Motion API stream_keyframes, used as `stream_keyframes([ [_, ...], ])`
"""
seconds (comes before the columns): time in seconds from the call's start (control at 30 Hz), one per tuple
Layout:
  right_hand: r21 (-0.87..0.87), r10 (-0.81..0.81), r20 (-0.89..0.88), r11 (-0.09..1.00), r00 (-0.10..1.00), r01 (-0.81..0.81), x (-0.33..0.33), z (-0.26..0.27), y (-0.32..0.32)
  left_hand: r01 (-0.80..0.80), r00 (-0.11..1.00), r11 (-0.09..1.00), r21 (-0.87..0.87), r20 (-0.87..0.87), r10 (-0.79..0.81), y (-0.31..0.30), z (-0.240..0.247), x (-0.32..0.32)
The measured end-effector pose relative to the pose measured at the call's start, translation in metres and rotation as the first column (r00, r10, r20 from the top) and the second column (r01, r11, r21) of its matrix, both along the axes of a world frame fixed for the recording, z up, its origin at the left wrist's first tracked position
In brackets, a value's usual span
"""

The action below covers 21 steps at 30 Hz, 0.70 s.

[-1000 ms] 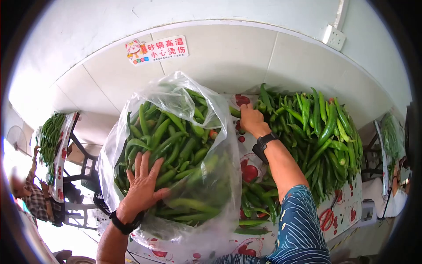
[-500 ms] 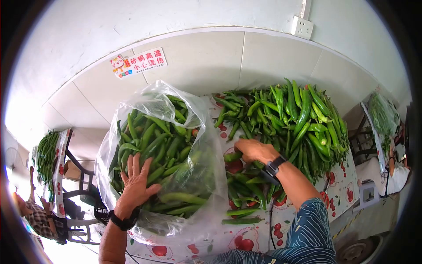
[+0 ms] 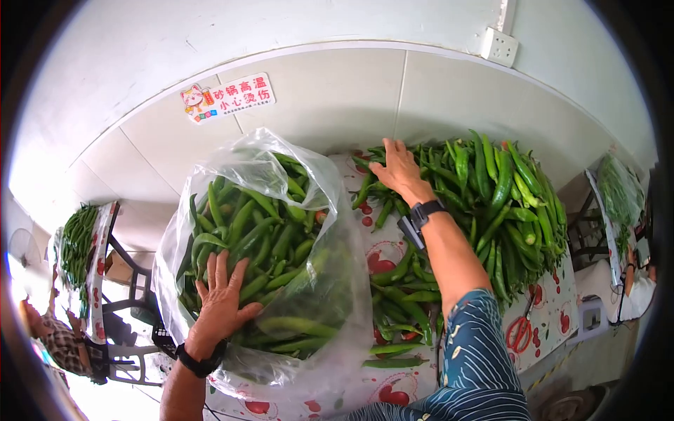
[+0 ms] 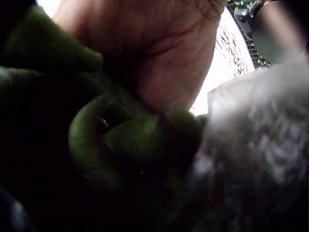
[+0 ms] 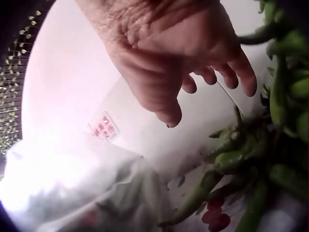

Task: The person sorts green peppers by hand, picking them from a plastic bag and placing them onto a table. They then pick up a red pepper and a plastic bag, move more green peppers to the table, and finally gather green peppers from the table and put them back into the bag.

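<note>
On the left, a clear plastic bag (image 3: 351, 217) stands with its mouth wide, full of long green peppers (image 3: 242, 224). My left hand (image 3: 223, 298) rests on those peppers at the near left, fingers extended and thumb out to the side. In the left wrist view its palm side shows against dark, curled peppers (image 4: 89, 140). To the right of the bag is a big heap of green peppers (image 3: 502, 203). Over the far left end of that heap reaches my right hand (image 3: 401, 172). The right wrist view shows its fingers (image 5: 247, 82) spread loosely above the peppers, holding nothing.
A smaller group of peppers (image 3: 404, 302) lies between bag and heap on the cherry-patterned tablecloth (image 3: 390, 389). Red-handled scissors (image 3: 519, 333) lie at the near right. Behind the table rises a tiled wall (image 3: 330, 91). Other people sit beside pepper-laden tables at both sides.
My right hand gripped a pepper by the far edge, brought it nearer over the smaller group, and has now let go and reached back to the heap's far left. The left hand stays put.
</note>
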State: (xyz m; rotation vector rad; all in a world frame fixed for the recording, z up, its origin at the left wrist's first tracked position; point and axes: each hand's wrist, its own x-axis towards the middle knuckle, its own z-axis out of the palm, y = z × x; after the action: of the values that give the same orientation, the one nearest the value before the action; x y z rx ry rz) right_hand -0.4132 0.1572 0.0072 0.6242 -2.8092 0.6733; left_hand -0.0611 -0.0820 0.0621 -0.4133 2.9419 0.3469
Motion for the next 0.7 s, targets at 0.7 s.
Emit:
stream_keyframes([
  [0.7, 0.207, 0.105, 0.302, 0.963, 0.947, -0.173, 0.053, -0.026, -0.003, 0.027, 0.999, 1.000, -0.014, -0.032, -0.028, -0.001, 0.000, 0.001],
])
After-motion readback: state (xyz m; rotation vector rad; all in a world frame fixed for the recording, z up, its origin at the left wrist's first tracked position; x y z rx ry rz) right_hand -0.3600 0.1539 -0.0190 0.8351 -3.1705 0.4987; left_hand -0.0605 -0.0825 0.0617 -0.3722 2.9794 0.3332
